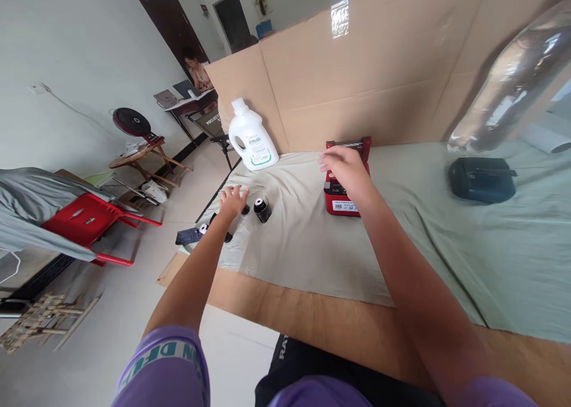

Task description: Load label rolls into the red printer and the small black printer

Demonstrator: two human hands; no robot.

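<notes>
My left hand (232,202) hovers over the left side of the cloth, fingers spread, with nothing visible in it. Just beside its fingertips is a small black object (245,209), partly hidden. A short black bottle with a white top (262,209) stands a little to the right. My right hand (347,164) is in front of and above a red device (331,205), its fingers loosely bent to the left and apparently empty. That device has a raised frame with a bar and a white QR-code label; my hand and forearm cover part of it, and I cannot tell whether they touch.
A white jug (254,138) stands at the back left against a cardboard wall (321,91). On the right are a dark blue case (482,181) and a clear plastic-wrapped roll (513,85). Dark items (190,235) lie at the left edge. A person (200,75) sits beyond.
</notes>
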